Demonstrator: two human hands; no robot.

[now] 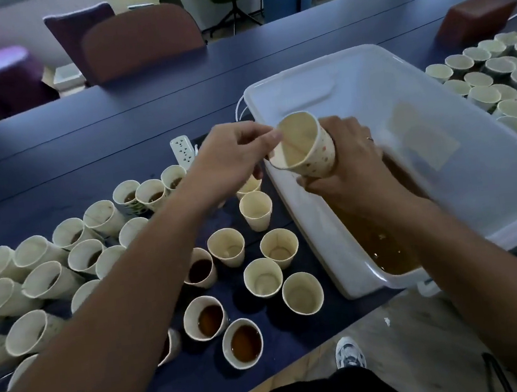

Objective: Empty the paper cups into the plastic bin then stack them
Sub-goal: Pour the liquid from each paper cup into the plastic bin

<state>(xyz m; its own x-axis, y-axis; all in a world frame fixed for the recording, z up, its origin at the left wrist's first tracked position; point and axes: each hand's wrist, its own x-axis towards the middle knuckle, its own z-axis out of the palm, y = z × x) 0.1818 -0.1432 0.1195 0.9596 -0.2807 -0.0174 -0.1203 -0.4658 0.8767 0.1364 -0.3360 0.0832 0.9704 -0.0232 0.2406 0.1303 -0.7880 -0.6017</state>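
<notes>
My right hand (348, 165) grips an empty dotted paper cup (305, 147), tilted on its side over the near-left edge of the clear plastic bin (441, 154). My left hand (233, 159) pinches the same cup's rim with thumb and fingers. Brown liquid (383, 245) pools in the bin's near end. On the table to the left stand several paper cups; some hold brown liquid (243, 344), others are empty (301, 293).
The blue table (95, 128) also carries a white power strip (183, 149) behind the cups. Many more cups (497, 81) crowd the table right of the bin. A brown box (473, 18) lies at the far right. Chairs (140, 41) stand beyond the table.
</notes>
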